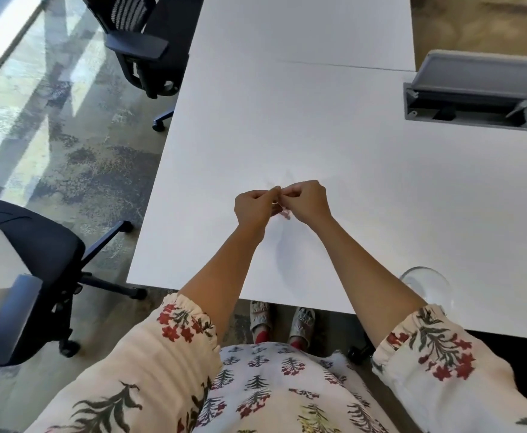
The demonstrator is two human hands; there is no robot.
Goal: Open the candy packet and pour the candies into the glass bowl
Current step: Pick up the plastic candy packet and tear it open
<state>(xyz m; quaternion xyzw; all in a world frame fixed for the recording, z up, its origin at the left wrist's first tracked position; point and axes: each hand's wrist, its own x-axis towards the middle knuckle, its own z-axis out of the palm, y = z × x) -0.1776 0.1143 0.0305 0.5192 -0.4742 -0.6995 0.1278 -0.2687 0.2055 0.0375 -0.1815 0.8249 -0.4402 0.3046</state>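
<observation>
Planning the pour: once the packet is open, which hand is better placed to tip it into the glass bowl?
Probably the right hand: the glass bowl sits beside the right forearm, while the left hand would have to cross over.

Both hands [282, 201] pinched together; forearms outstretched

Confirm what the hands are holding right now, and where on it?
Both hands, left hand and right hand, pinch the candy packet between them above the table. It is mostly hidden, so the exact grip spot cannot be told.
</observation>
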